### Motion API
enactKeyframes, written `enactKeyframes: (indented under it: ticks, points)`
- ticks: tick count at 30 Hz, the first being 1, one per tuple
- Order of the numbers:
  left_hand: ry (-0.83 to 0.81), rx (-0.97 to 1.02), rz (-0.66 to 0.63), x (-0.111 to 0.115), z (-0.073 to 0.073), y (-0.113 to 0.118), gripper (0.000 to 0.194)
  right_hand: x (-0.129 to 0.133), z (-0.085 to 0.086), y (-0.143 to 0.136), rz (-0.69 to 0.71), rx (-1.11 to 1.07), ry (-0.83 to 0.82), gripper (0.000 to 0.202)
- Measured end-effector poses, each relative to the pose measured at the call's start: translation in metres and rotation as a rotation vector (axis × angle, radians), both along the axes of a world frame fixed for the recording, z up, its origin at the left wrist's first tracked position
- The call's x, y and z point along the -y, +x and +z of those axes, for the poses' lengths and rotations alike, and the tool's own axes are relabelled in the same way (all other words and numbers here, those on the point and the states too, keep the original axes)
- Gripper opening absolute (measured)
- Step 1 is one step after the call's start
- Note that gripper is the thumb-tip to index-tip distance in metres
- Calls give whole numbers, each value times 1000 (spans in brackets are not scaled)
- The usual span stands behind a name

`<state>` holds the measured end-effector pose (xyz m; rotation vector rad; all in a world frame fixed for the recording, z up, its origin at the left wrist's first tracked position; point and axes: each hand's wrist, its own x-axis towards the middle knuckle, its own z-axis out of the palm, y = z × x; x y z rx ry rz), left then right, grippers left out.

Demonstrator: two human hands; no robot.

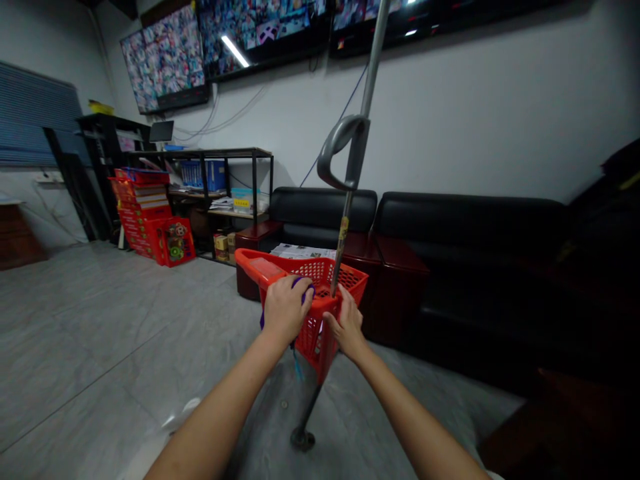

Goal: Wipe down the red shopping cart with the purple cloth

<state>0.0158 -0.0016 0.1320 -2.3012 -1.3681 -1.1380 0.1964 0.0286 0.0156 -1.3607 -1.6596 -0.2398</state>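
Observation:
A red plastic shopping basket point(318, 305) with a perforated wall is in front of me. My left hand point(287, 307) lies over its near rim, fingers curled round a purple cloth point(303, 288). At the right part of the rim, my right hand point(349, 322) grips the basket beside a metal pole, its thumb on the near side and its fingers partly hidden. The metal pole point(370, 77) slants through the basket and carries a grey loop handle point(345, 153). Its dark foot point(303, 439) is on the floor. A blue tassel point(298, 367) hangs below the basket.
Black sofas point(320, 207) with dark red wooden arms stand against the wall, a newspaper point(303, 251) on one seat. To the left are a black shelf point(240, 153) with blue folders and stacked red boxes point(143, 220). Screens point(265, 30) hang above.

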Motion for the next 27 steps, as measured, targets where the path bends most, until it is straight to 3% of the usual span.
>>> enactKeyframes:
  ticks: [5, 10, 15, 18, 23, 27]
  points:
    - [67, -93, 86, 16, -4, 20, 25, -15, -5, 7, 35, 71, -69, 70]
    - [15, -116, 16, 4, 4, 9, 27, -6, 8, 7, 16, 105, -119, 64]
    - [-49, -10, 199, 0, 10, 1, 28, 2, 15, -12, -47, 116, -122, 56]
    - [102, -23, 223, 9, -6, 8, 25, 9, 18, -33, -66, 107, -130, 51]
    - [498, -40, 73, 8, -47, -2, 26, 16, 27, -44, 31, 89, -144, 44]
    - [438, 33, 98, 0, -58, -21, 26, 3, 26, -23, 81, 83, -234, 43]
